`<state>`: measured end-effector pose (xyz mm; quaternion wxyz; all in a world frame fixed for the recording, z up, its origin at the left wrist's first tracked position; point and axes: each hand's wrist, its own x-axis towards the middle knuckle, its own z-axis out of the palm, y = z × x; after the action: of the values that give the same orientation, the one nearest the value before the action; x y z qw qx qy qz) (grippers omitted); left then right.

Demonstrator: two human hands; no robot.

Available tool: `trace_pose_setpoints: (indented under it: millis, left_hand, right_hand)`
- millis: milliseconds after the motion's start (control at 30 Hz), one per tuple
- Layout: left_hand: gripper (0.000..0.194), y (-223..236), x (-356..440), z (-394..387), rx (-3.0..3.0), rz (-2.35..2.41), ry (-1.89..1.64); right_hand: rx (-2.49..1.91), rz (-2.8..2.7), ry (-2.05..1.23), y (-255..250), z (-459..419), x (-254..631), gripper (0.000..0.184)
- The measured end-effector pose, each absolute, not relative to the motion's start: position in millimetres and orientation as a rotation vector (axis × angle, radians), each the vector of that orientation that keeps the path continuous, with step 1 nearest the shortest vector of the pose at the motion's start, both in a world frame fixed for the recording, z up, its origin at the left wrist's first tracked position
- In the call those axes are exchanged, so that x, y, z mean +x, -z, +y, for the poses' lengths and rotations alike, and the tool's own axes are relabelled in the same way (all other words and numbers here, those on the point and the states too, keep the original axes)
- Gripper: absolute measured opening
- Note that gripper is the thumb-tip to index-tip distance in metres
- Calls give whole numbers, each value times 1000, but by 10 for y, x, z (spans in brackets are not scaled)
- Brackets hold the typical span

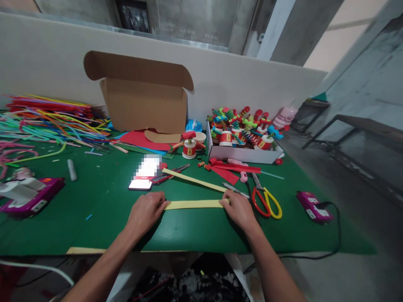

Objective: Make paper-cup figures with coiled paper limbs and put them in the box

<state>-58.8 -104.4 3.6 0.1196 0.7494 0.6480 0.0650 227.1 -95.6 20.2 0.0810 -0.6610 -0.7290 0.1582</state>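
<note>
A pale yellow paper strip (195,204) is stretched between my two hands just above the green tabletop. My left hand (150,209) pinches its left end. At the other end my right hand (236,207) grips it between thumb and fingers. A second length of yellow strip (192,179) runs from my right hand up and to the left; whether it joins the first is hidden by the fingers. Right of my right hand lie scissors (266,201) with one red and one yellow handle. A phone (141,183) and a red utility knife (166,175) lie beyond my left hand.
Paper-cup figures fill a white box (245,155), and one figure (189,149) stands beside it. A brown cardboard box (146,105) is behind. Colourful pipe cleaners (53,121) pile up at left. Purple power strips (315,207) (40,199) sit on both sides. A pink glue gun (241,167) lies near the box.
</note>
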Motion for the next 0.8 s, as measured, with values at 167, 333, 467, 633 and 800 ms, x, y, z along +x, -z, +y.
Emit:
trace_pose_setpoints:
  millis: [167, 333, 467, 633, 800]
  left_hand:
    - [24, -14, -600, -1040, 2203, 1888, -205]
    - [24, 24, -627, -1030, 2207, 1885, -241]
    - [25, 55, -644, -1032, 2173, 1892, -309]
    - [24, 70, -646, -1043, 2143, 1899, -371]
    - [22, 61, -644, -1046, 2125, 1895, -403]
  right_hand:
    - [-1996, -2144, -456, -159, -951, 2286, 6]
    - [-1969, -2110, -456, -97, -950, 2307, 12]
    - [-1998, -2092, -389, -91, -974, 2277, 16]
    - [-2041, -2100, -355, -91, -979, 2237, 18]
    - [-2031, -2140, -205, -166, -1020, 2271, 29]
